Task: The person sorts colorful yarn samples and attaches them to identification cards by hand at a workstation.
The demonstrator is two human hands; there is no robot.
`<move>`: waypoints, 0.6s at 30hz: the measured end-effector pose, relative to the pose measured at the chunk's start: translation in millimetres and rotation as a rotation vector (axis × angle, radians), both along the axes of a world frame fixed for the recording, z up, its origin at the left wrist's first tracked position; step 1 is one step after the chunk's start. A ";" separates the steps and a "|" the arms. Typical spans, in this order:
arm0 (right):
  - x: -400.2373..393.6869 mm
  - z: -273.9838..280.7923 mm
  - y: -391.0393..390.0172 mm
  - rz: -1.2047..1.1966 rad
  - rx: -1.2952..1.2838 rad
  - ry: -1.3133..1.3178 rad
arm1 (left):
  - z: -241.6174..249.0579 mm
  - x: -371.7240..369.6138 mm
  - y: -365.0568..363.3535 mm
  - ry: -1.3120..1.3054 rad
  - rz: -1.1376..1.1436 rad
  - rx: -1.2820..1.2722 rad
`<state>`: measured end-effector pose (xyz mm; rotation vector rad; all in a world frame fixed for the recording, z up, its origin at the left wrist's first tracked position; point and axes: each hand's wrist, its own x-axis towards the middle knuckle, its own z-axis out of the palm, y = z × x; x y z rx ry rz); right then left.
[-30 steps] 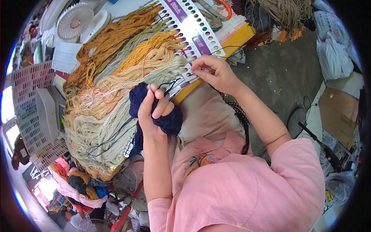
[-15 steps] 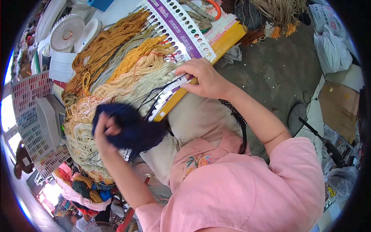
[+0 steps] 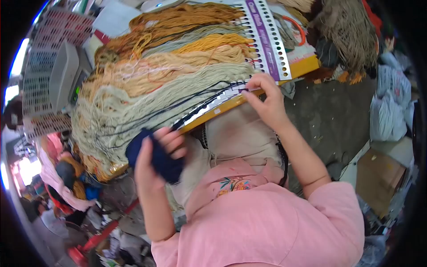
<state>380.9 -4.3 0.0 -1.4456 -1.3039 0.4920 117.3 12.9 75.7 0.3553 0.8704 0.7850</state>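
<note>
My left hand (image 3: pixel 149 167) is wrapped round a bunched skein of navy thread (image 3: pixel 167 165) at the table's near edge, above my lap. Dark strands (image 3: pixel 195 95) stretch from the left side across pale green thread (image 3: pixel 155 100) toward my right hand (image 3: pixel 270 101). The right thumb and fingers pinch the ends of the dark strands beside a white strip; the exact grip is partly hidden. Just beyond that hand lies a white and purple card with a row of holes (image 3: pixel 267 40), with skeins hanging from its left edge.
Orange-brown thread (image 3: pixel 178 22), yellow thread (image 3: pixel 213 43) and peach thread (image 3: pixel 187 62) cover the table. Orange-handled scissors (image 3: pixel 299 33) lie beyond the card. Brown-grey yarn (image 3: pixel 349 38) hangs at the far right. A plastic basket (image 3: pixel 38 84) and a grey device (image 3: pixel 64 78) stand left.
My left hand has carried the navy skein slightly right and its fingers show more clearly. The view has turned and shifted, and the dark strands now lie straighter across the pale thread.
</note>
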 end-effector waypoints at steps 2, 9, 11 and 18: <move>-22.6 14.3 -14.0 0.139 -0.065 0.144 | -10.7 41.1 -6.9 -0.198 -0.112 0.048; -63.3 43.2 -28.0 0.430 -0.379 0.924 | -15.3 67.9 -20.7 -0.299 -0.108 0.048; -59.0 43.1 -24.3 0.448 -0.444 0.940 | -8.7 60.6 -20.4 -0.397 -0.038 0.037; -68.6 53.9 -19.4 0.416 -0.513 0.989 | -31.8 59.7 -29.5 -0.430 -0.030 -0.004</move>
